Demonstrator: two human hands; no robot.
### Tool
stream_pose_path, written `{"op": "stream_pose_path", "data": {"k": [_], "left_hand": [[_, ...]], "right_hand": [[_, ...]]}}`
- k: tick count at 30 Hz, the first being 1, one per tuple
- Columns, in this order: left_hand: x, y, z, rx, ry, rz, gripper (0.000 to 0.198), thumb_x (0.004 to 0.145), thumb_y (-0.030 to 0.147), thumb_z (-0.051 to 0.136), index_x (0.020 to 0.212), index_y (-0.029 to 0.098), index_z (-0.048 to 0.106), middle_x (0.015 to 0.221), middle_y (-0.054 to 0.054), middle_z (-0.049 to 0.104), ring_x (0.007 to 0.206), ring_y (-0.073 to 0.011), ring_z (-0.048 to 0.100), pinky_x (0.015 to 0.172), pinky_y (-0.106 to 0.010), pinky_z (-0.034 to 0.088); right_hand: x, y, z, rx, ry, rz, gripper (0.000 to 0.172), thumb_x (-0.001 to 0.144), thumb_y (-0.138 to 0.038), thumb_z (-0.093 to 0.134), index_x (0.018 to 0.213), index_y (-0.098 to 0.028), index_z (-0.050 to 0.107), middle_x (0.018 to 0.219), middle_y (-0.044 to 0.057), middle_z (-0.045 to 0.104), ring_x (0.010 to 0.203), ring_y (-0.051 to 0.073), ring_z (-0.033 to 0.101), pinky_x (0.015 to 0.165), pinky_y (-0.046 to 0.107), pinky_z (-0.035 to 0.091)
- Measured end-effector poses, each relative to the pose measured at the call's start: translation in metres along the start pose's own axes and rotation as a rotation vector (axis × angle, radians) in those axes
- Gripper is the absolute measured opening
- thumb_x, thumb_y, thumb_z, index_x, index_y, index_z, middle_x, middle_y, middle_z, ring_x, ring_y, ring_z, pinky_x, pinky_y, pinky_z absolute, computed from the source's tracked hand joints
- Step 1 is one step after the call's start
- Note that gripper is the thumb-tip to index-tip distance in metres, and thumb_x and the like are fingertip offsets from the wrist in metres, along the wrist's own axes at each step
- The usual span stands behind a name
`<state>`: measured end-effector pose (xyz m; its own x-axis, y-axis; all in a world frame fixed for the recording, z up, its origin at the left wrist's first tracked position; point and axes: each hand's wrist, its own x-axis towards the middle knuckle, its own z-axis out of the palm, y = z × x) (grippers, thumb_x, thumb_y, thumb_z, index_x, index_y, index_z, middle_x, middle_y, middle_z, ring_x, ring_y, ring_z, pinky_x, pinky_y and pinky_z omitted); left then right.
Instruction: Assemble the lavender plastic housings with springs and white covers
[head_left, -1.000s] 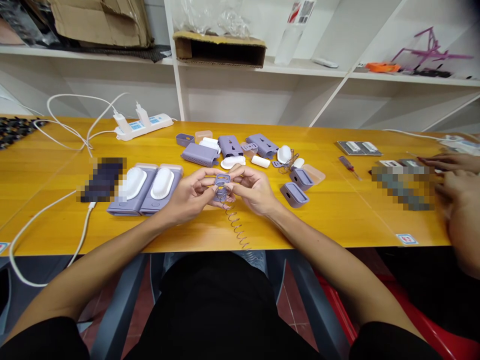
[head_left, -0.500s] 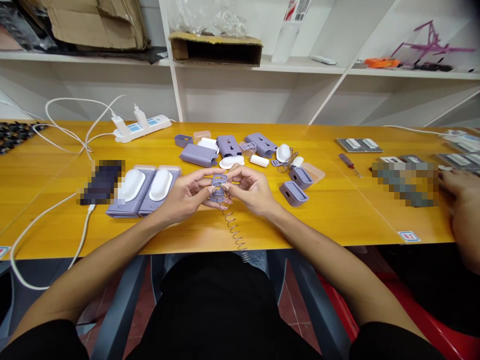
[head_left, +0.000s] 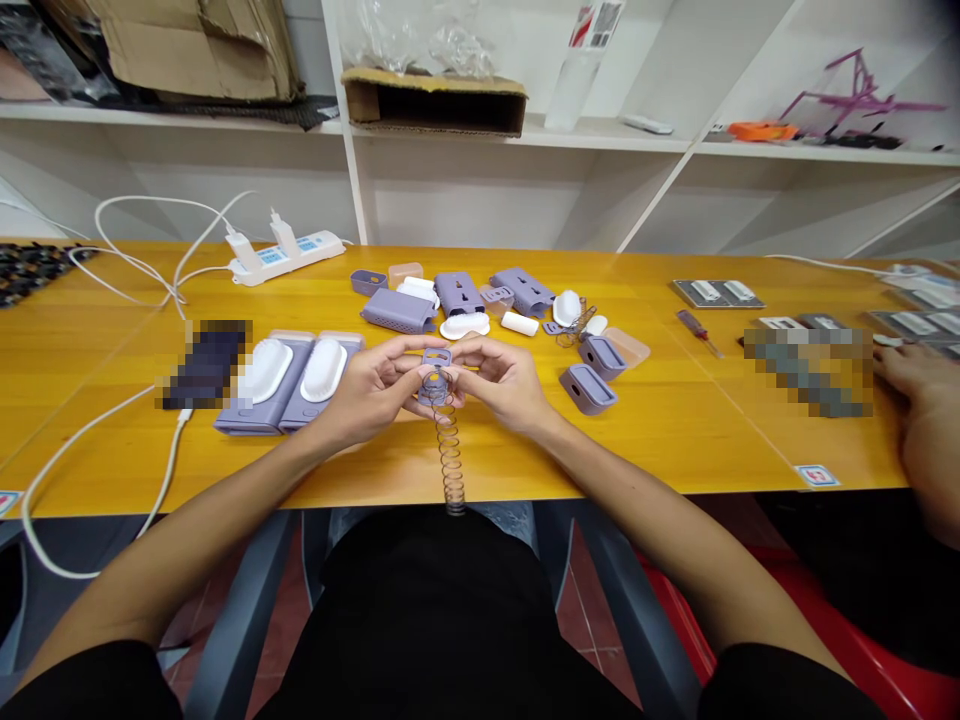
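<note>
Both hands meet over the table's front part, around a small purple plastic plate (head_left: 436, 357) with slots in it. My left hand (head_left: 382, 388) pinches the plate from its left side. Thumb and fingers of my right hand (head_left: 499, 380) close on its right side, at the top of a thin metal coil spring (head_left: 450, 455). The spring hangs stretched from the plate past the table edge, its lower coils bunched together. Just left of my hands lie two purple cases with white oval parts (head_left: 324, 372). Beyond my fingers is a white oval piece (head_left: 465, 326).
Purple housings (head_left: 525, 292) and purple end caps (head_left: 589, 388) lie behind and to the right, near more springs (head_left: 576, 328). A phone (head_left: 208, 362) and power strip (head_left: 286, 257) are on the left. At right are a screwdriver (head_left: 697, 332) and another person's hand (head_left: 926, 390).
The hanging spring has swung left and now drops almost straight down. Both my hands keep their pinch on the plate and spring, nearly in place. The other person's hand shifted slightly left.
</note>
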<state>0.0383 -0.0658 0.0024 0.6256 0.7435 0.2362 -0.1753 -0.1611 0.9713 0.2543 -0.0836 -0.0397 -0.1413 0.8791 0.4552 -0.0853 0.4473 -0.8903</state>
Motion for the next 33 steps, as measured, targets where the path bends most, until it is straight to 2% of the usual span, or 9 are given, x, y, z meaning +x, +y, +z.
{"op": "stream_pose_path", "data": {"k": [4,7,10,13,16,19,26,30,33], "left_hand": [[0.000,0.001,0.002,-0.003,0.046,-0.004,0.046,0.100,0.039,0.078,0.138,0.014,0.068,0.119,-0.015,0.086,0.090,-0.0287,0.088,0.071,-0.040,0.078],[0.000,0.001,0.003,0.024,0.069,0.011,0.047,0.100,0.039,0.079,0.138,0.013,0.068,0.122,-0.015,0.085,0.092,-0.0273,0.088,0.072,-0.037,0.078],[0.000,-0.001,0.003,0.056,0.070,0.038,0.048,0.101,0.039,0.077,0.140,0.014,0.068,0.123,-0.014,0.085,0.094,-0.0267,0.088,0.075,-0.037,0.078],[0.000,-0.004,0.002,0.092,0.081,0.066,0.049,0.103,0.041,0.075,0.144,0.015,0.067,0.125,-0.014,0.085,0.099,-0.0274,0.087,0.076,-0.037,0.078],[0.001,-0.007,0.000,0.107,0.094,0.078,0.050,0.103,0.041,0.074,0.146,0.016,0.066,0.128,-0.014,0.084,0.099,-0.0275,0.087,0.076,-0.037,0.077],[0.001,-0.011,-0.002,0.111,0.097,0.094,0.048,0.104,0.040,0.072,0.146,0.017,0.066,0.127,-0.013,0.084,0.099,-0.0263,0.087,0.076,-0.035,0.077],[-0.001,-0.016,0.001,0.153,0.088,0.147,0.044,0.106,0.038,0.069,0.144,0.017,0.067,0.122,-0.012,0.085,0.095,-0.0252,0.087,0.080,-0.038,0.078],[-0.001,-0.015,0.001,0.162,0.091,0.156,0.043,0.106,0.038,0.071,0.144,0.019,0.068,0.121,-0.011,0.085,0.095,-0.0243,0.087,0.078,-0.034,0.077],[-0.001,-0.014,0.000,0.155,0.098,0.155,0.043,0.105,0.039,0.072,0.143,0.019,0.067,0.122,-0.012,0.085,0.097,-0.0245,0.087,0.076,-0.032,0.077]], "right_hand": [[-0.003,-0.003,0.002,-0.188,0.064,-0.206,0.029,0.100,-0.033,0.081,0.126,-0.027,0.071,0.119,0.007,0.073,0.096,0.018,0.073,0.080,0.032,0.066],[-0.004,-0.008,0.003,-0.404,0.074,-0.419,0.024,0.104,-0.023,0.074,0.127,-0.029,0.074,0.119,0.007,0.069,0.098,0.019,0.069,0.075,0.031,0.063],[-0.005,-0.012,0.002,-0.529,0.052,-0.537,0.026,0.106,-0.017,0.066,0.125,-0.030,0.077,0.115,0.008,0.066,0.101,0.022,0.069,0.071,0.033,0.063],[-0.006,-0.014,-0.001,-0.572,-0.018,-0.555,0.037,0.107,-0.016,0.061,0.137,-0.032,0.075,0.123,0.011,0.063,0.106,0.025,0.069,0.076,0.038,0.065],[-0.008,-0.016,-0.004,-0.655,-0.089,-0.564,0.054,0.104,-0.019,0.063,0.155,-0.035,0.064,0.137,0.014,0.059,0.117,0.030,0.068,0.082,0.044,0.065],[-0.008,-0.017,-0.004,-0.765,-0.095,-0.615,0.063,0.101,-0.022,0.068,0.162,-0.034,0.057,0.142,0.016,0.057,0.125,0.033,0.064,0.084,0.046,0.064],[-0.007,-0.014,-0.004,-0.876,0.000,-0.746,0.056,0.098,-0.020,0.073,0.153,-0.032,0.064,0.112,0.011,0.069,0.096,0.028,0.066,0.080,0.046,0.061],[-0.008,-0.013,-0.003,-0.800,-0.035,-0.661,0.045,0.100,-0.022,0.071,0.145,-0.029,0.067,0.117,0.013,0.072,0.102,0.031,0.069,0.084,0.049,0.062],[-0.008,-0.015,-0.002,-0.659,-0.028,-0.541,0.035,0.104,-0.024,0.067,0.138,-0.027,0.069,0.121,0.013,0.069,0.096,0.025,0.068,0.076,0.041,0.062]]}}
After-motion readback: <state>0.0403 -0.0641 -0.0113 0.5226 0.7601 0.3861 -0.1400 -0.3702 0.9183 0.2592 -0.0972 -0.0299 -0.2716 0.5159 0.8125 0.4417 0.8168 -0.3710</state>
